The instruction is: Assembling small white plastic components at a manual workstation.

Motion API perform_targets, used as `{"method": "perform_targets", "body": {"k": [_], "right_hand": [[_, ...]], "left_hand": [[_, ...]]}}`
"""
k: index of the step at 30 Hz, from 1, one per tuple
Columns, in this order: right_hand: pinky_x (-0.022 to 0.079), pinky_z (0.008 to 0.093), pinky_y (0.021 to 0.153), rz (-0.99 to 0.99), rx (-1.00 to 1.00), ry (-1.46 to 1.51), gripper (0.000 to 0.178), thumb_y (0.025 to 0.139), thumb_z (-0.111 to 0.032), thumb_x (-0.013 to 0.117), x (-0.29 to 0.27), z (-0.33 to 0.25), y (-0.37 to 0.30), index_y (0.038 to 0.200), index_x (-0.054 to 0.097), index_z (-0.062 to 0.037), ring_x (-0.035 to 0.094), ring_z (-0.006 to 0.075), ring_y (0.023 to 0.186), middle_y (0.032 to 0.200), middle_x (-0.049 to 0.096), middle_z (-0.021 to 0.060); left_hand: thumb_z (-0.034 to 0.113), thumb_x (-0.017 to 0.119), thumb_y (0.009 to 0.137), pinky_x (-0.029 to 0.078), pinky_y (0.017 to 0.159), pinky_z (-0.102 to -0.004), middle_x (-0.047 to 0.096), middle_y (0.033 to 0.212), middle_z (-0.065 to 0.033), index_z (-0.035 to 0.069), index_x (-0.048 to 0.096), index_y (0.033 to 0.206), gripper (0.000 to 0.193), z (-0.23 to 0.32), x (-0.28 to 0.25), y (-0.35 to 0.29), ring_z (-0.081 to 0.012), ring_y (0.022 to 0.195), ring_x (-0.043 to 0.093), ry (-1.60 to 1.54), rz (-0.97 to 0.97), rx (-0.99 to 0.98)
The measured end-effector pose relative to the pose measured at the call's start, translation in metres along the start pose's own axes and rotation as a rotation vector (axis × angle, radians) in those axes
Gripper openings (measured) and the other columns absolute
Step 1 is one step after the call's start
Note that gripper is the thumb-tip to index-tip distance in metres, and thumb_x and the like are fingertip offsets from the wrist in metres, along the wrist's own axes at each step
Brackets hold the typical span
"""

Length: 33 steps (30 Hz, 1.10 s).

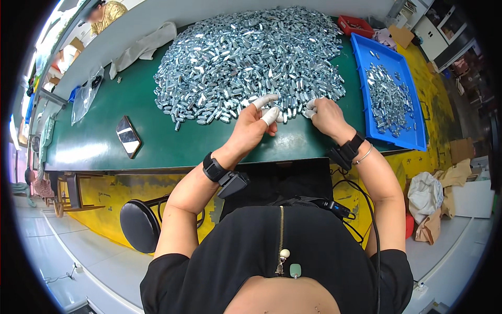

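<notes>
A large heap of small shiny metal sleeves [246,63], probably hex-shaped, lies on the green tabletop [193,144]. At its near edge is my left hand [250,128], with white covers on the thumb and index finger. These two fingers are apart, and the others are partly hidden beneath them. My right hand [330,119] is a little to the right, also at the near edge of the heap. Its covered fingertips are curled together against the pieces; whatever they grip is hidden.
To the right stands a blue tray [366,86] with a smaller lot of metal sleeves [388,99]. A red bin [355,25] sits at the far right corner. On the left lie a phone [128,137], a clear plastic bag [86,102] and a pale cloth [144,48]. Another person [109,14] is beyond the partition.
</notes>
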State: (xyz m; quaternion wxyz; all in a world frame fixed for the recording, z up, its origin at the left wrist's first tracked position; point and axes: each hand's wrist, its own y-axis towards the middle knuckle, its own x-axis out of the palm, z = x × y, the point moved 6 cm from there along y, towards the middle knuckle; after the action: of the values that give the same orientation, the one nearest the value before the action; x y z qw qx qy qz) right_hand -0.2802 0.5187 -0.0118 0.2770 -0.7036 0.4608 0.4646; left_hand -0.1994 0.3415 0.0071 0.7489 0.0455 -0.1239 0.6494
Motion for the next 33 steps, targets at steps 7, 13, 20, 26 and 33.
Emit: {"method": "perform_targets", "body": {"k": [7, 13, 20, 26, 33], "right_hand": [[0.047, 0.0385, 0.071, -0.075, 0.025, 0.098, 0.018, 0.076, -0.010, 0.061, -0.002, -0.004, 0.001, 0.093, 0.062, -0.0034, 0.059, 0.0328, 0.080, 0.088, 0.061, 0.0183], [0.046, 0.0281, 0.065, 0.084, -0.098, 0.681, 0.015, 0.084, -0.006, 0.055, -0.047, -0.061, -0.017, 0.098, 0.060, -0.0016, 0.058, 0.0129, 0.075, 0.085, 0.062, 0.0071], [0.047, 0.0244, 0.065, 0.101, -0.246, 0.918, 0.017, 0.083, -0.002, 0.059, -0.059, -0.087, -0.038, 0.099, 0.059, -0.0011, 0.058, 0.0087, 0.074, 0.084, 0.062, 0.0035], [0.048, 0.0252, 0.062, 0.197, -0.361, 0.571, 0.017, 0.079, -0.002, 0.063, -0.080, -0.094, -0.046, 0.096, 0.061, -0.0013, 0.061, 0.0130, 0.072, 0.085, 0.064, 0.0079], [0.048, 0.0265, 0.058, 0.077, -0.382, 0.393, 0.020, 0.076, -0.002, 0.065, -0.082, -0.094, -0.042, 0.095, 0.060, -0.0006, 0.062, 0.0181, 0.069, 0.081, 0.064, 0.0129]], "left_hand": [[0.017, 0.051, 0.092, 0.046, 0.059, -0.0220, 0.061, 0.084, -0.0068, 0.002, 0.043, 0.126, 0.039, -0.002, 0.007, -0.001, -0.0071, 0.063, 0.052, 0.007, -0.024, -0.020], [0.029, 0.043, 0.095, 0.046, 0.059, -0.0232, 0.060, 0.085, -0.0078, 0.002, 0.046, 0.123, 0.039, -0.007, 0.009, 0.002, -0.0095, 0.065, 0.053, -0.002, -0.062, -0.060], [0.035, 0.040, 0.095, 0.047, 0.059, -0.0246, 0.060, 0.083, -0.0078, 0.001, 0.049, 0.114, 0.040, 0.004, 0.031, -0.007, -0.0115, 0.062, 0.053, -0.421, -0.341, -0.116], [0.031, 0.045, 0.095, 0.047, 0.063, -0.0251, 0.059, 0.086, -0.0065, 0.003, 0.051, 0.115, 0.035, 0.013, 0.031, -0.009, -0.0117, 0.065, 0.054, -0.415, -0.300, -0.061], [0.005, 0.058, 0.086, 0.046, 0.072, -0.0239, 0.057, 0.093, 0.0000, 0.007, 0.044, 0.130, 0.047, 0.023, 0.030, -0.011, -0.0078, 0.080, 0.053, -0.019, -0.200, 0.170]]}}
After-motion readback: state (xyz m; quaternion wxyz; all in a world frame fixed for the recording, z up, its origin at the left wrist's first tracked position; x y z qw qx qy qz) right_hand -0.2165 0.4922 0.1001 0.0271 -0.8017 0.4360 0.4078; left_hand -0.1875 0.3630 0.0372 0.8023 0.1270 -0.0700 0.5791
